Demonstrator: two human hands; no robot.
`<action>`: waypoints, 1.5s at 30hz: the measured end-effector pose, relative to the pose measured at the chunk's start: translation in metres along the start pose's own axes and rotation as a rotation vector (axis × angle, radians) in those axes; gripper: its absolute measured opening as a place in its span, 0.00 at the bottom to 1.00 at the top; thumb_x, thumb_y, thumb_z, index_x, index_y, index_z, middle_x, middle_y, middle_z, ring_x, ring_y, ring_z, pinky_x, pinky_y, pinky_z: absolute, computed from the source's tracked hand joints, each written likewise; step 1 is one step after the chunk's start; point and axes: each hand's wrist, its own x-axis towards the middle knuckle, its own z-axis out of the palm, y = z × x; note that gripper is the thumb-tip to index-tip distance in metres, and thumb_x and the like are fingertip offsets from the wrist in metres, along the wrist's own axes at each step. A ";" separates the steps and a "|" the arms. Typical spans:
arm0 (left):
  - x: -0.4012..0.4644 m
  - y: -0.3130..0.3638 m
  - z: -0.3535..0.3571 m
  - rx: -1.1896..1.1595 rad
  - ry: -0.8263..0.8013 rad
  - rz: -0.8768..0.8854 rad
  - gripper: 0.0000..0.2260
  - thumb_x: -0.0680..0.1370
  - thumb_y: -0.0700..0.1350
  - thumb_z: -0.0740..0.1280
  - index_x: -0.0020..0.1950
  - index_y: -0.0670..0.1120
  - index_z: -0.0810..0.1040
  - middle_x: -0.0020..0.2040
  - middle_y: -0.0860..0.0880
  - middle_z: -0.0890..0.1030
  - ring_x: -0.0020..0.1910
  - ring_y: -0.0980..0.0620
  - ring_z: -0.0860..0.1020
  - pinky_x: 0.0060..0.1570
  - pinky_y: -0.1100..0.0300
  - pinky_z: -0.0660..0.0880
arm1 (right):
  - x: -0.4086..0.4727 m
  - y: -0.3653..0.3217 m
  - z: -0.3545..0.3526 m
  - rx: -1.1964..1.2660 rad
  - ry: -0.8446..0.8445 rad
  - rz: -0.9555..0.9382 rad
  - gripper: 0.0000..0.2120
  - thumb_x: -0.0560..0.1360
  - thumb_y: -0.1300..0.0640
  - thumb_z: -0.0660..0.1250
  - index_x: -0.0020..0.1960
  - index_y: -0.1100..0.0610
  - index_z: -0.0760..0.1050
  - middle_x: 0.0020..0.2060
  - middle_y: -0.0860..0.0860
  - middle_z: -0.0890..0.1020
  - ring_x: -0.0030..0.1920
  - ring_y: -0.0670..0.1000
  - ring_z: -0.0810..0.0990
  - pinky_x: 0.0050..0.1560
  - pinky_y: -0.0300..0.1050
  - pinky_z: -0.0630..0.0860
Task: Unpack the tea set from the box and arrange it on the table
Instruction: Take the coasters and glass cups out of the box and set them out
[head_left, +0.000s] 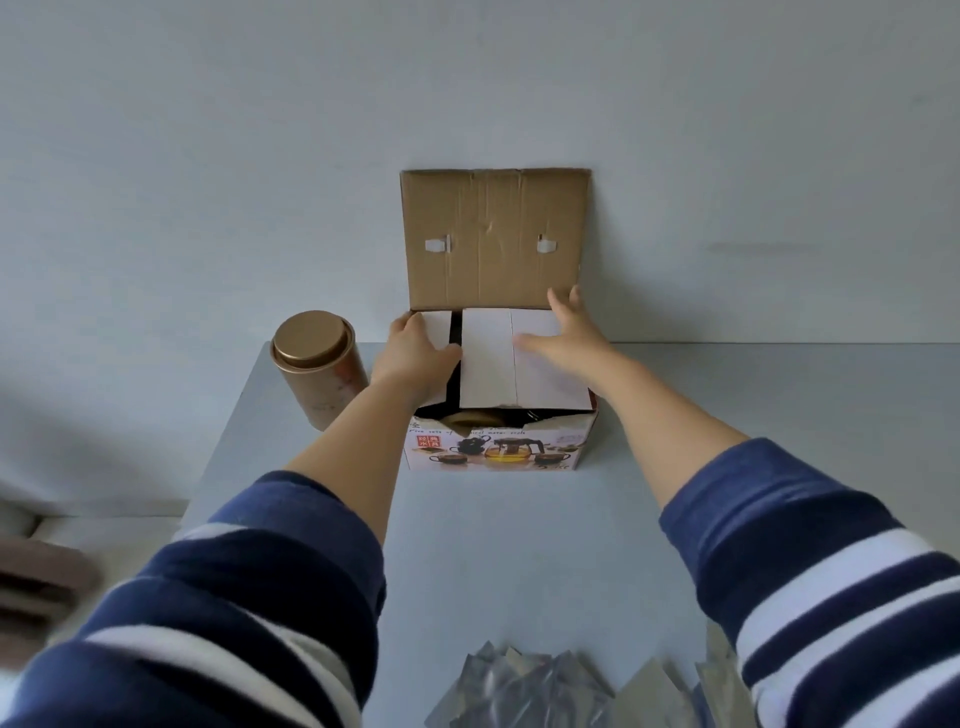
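On table (493, 545): one box (496, 452), two hands (415, 358) (566, 338) atop.

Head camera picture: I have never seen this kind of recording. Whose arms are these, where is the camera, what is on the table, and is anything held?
The camera sits on a person's head and looks down, so the striped sleeves are their own arms. No robot is involved. On the grey table stands an open cardboard box, its lid flap raised against the wall. The left hand and right hand rest on the white inner flaps; neither holds anything lifted. A gold tin stands left of the box, and silvery packets lie nearest the camera.
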 end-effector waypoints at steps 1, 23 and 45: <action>0.000 0.002 -0.004 -0.006 0.008 0.003 0.22 0.79 0.49 0.58 0.71 0.42 0.66 0.72 0.43 0.67 0.61 0.43 0.73 0.58 0.51 0.70 | -0.006 0.001 0.003 -0.079 -0.055 0.003 0.49 0.70 0.37 0.69 0.79 0.47 0.42 0.77 0.50 0.33 0.78 0.56 0.38 0.76 0.57 0.47; -0.052 -0.028 0.014 0.110 0.228 -0.120 0.15 0.79 0.40 0.51 0.60 0.44 0.74 0.55 0.41 0.79 0.56 0.39 0.76 0.56 0.44 0.75 | -0.066 0.065 0.030 1.406 0.467 0.348 0.12 0.81 0.57 0.57 0.63 0.59 0.69 0.45 0.56 0.79 0.43 0.54 0.80 0.45 0.47 0.77; -0.066 0.058 0.031 0.929 -0.161 -0.218 0.21 0.79 0.61 0.54 0.46 0.48 0.79 0.38 0.49 0.77 0.36 0.51 0.71 0.47 0.57 0.63 | -0.007 0.026 -0.010 -0.478 0.085 -0.242 0.34 0.69 0.31 0.64 0.69 0.46 0.64 0.67 0.52 0.70 0.65 0.57 0.64 0.59 0.51 0.66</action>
